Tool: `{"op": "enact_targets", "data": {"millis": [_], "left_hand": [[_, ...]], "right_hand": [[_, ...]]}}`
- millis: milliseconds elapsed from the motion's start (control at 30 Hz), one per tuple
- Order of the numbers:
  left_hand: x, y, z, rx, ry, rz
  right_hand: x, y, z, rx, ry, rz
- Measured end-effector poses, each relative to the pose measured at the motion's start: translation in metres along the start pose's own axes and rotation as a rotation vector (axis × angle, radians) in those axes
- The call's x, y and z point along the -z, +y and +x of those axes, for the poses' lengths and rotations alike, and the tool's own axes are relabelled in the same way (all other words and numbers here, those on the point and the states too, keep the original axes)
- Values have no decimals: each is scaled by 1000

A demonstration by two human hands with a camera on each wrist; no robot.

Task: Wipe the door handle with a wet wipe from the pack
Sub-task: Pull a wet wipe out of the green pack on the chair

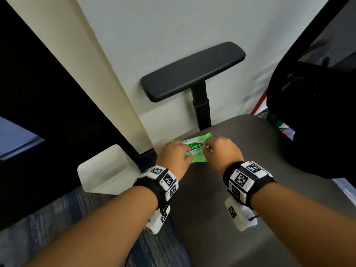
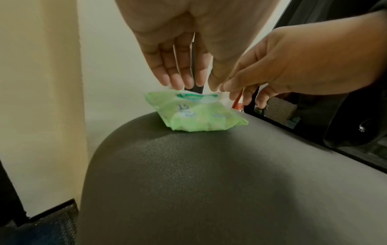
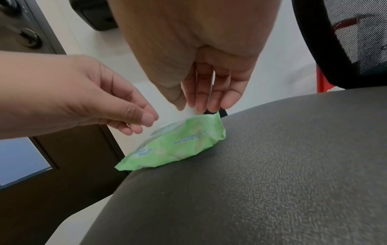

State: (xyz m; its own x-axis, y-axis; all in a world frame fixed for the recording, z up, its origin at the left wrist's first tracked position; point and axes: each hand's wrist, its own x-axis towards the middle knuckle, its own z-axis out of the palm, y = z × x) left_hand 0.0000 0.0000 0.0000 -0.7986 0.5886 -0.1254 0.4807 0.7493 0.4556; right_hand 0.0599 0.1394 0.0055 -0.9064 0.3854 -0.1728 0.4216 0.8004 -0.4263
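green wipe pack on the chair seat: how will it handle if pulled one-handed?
The pack looks soft and crinkled, so it would probably flex. It lies loose at the seat edge, so it may slide or lift unless held down.

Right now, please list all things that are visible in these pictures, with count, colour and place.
wipe pack: one, green, on the chair seat near its front-left edge.
chair seat: one, dark grey, under both hands.
armrest: one, black, above the pack, beside the wall.
chair back: one, black mesh, at right.
bin: one, white, on the floor left of the seat.
door: one, dark, at left.
door handle: one, dark metal, on the door, only in the right wrist view.
left hand: on the pack's left part.
right hand: pinching at the pack's top; what it pinches is unclear.
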Motion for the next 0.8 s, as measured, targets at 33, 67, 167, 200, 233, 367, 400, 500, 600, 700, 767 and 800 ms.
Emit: {"op": "enact_targets", "data": {"millis": [33,67,167,200,233,367,400,500,600,700,767,800], "left_hand": [[-4,-1,3,11,-11,-3],[-7,-2,7,23,-1,-7],[-16,-2,13,36,3,-10],[-17,-1,15,40,6,-22],[-19,-2,17,44,11,-32],[-23,-1,21,63,11,-47],[-24,-1,22,68,4,-53],[-27,-2,23,74,-14,-57],[-28,-1,24,79,12,-84],[-30,-3,24,86,78,-149],[-31,-4,24,99,111,-188],[-31,-5,23,105,121,-212]], "right_hand": [[-2,2,4,-14,-13,8],[-5,5,8,-26,-3,21],[-14,9,15,-51,-13,24],[-15,9,18,-62,-13,30],[-17,10,21,-65,-10,37],[-22,9,25,-61,14,101],[-23,7,25,-59,30,128],[-27,5,22,-5,99,221],[-30,5,17,95,131,318],[-33,7,16,144,157,393],[-33,11,17,120,158,410],[-34,12,17,115,157,398]]}}
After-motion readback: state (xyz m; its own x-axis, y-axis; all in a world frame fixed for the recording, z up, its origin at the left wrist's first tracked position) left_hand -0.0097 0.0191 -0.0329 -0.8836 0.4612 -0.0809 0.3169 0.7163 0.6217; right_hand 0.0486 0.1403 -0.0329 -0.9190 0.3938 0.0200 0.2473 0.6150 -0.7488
